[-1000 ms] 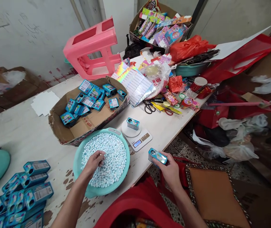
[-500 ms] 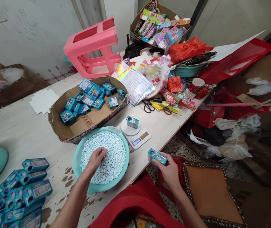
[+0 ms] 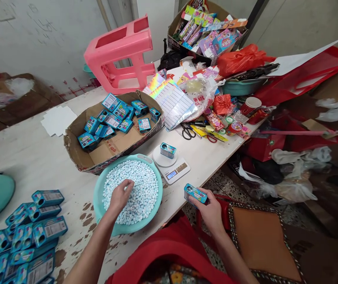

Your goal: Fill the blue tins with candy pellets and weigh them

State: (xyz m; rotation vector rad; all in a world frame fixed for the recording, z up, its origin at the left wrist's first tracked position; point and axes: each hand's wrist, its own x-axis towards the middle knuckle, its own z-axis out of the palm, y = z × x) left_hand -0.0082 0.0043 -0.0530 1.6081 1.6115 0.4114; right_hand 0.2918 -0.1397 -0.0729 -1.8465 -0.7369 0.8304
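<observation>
A teal basin [image 3: 98, 197] holds a mass of pale blue and white candies [image 3: 145, 193]. Over the candies is my left hand [image 3: 122, 194], its fingers pinched together; whatever is between them is too small to make out. My right hand [image 3: 209, 205] grips a small blue box [image 3: 195, 193] beyond the table's edge, with pale pieces visible in its opening. Another blue box [image 3: 168, 150] rests on the round plate of a white kitchen scale [image 3: 182, 169], whose display is lit. Behind the basin, a cardboard tray [image 3: 98, 156] contains several blue boxes [image 3: 112, 118].
Rows of blue boxes [image 3: 49, 228] and a teal tub [image 3: 1, 197] stand at the left. A pink stool [image 3: 118, 47] lies tipped at the back. Scissors [image 3: 188, 132], bags and a full carton [image 3: 173, 39] crowd the far right. A brown-seated chair [image 3: 265, 240] is at lower right.
The whole view has shifted slightly. My left hand remains pinched over the candies, and my right hand still holds its box at nearly the same spot.
</observation>
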